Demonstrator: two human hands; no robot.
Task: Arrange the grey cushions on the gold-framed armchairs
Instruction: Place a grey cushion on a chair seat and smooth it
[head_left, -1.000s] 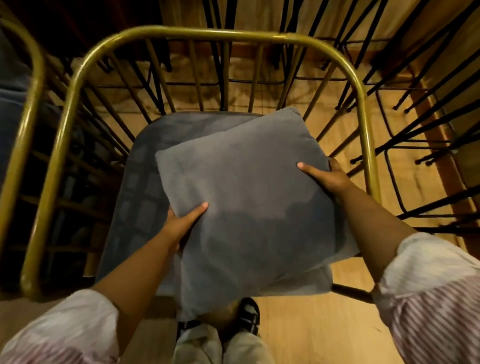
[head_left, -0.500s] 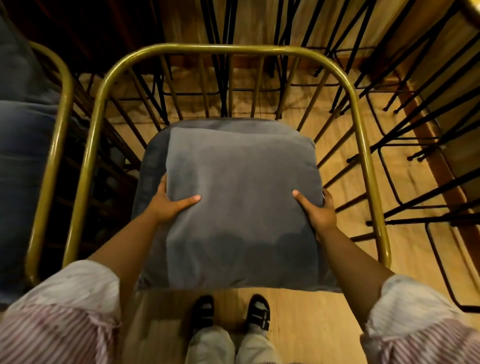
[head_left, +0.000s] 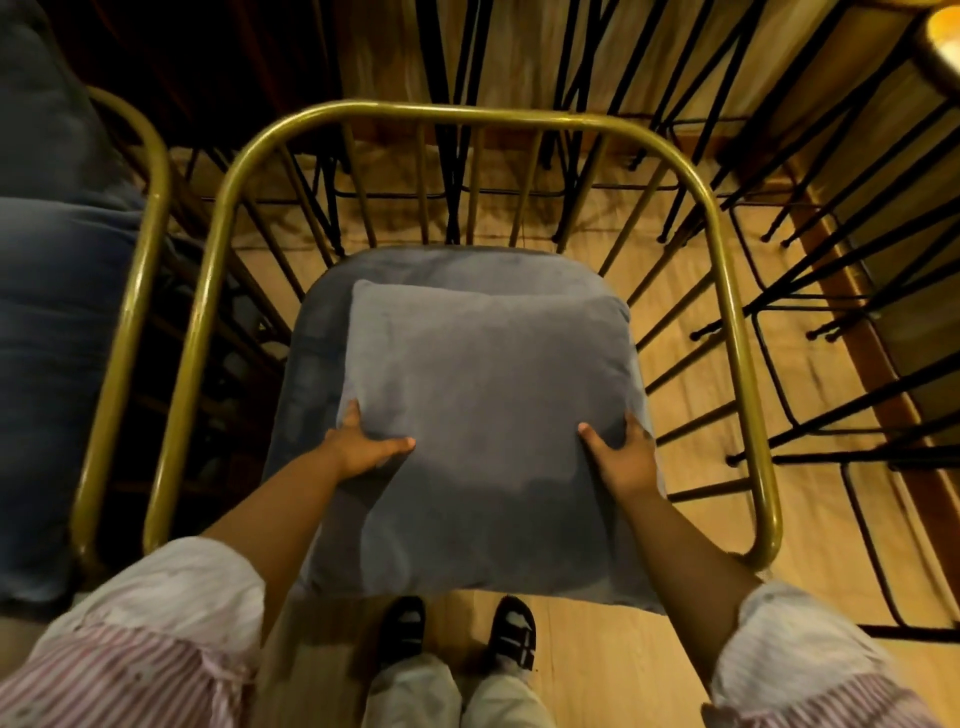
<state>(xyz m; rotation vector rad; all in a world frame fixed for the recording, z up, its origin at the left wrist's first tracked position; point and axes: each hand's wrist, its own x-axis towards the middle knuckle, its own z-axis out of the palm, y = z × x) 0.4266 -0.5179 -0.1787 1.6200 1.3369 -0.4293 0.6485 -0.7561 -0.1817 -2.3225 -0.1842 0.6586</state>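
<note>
We stand at the open front of the gold-framed armchair (head_left: 208, 291) with the grey cushion (head_left: 483, 415) lying flat on its seat pad (head_left: 311, 374), square to the frame. Our left hand (head_left: 358, 449) has its grip closed on the cushion's left edge, thumb on top and fingers tucked under; our right hand (head_left: 621, 457) does the same on the right edge. Both hold near the front half, with the far half resting on the seat.

What could go wrong from here — the cushion's near edge hangs a little past the front of the seat pad, above our shoes (head_left: 511, 631). If we let go now, we judge it may tip or slide forward onto the wooden floor (head_left: 623, 675), since the plush cover probably offers little friction against the similar seat fabric. Pushing unevenly with one hand would skew it, leaving a corner jammed against the side bars (head_left: 670, 306).

The cushion is close to square, so it has no strong long axis; its far edge runs parallel to the chair's back rail, and its faces point up and down rather than leaning on the backrest. To the left, a second gold frame (head_left: 124, 332) holds another grey cushion (head_left: 52, 312).
</note>
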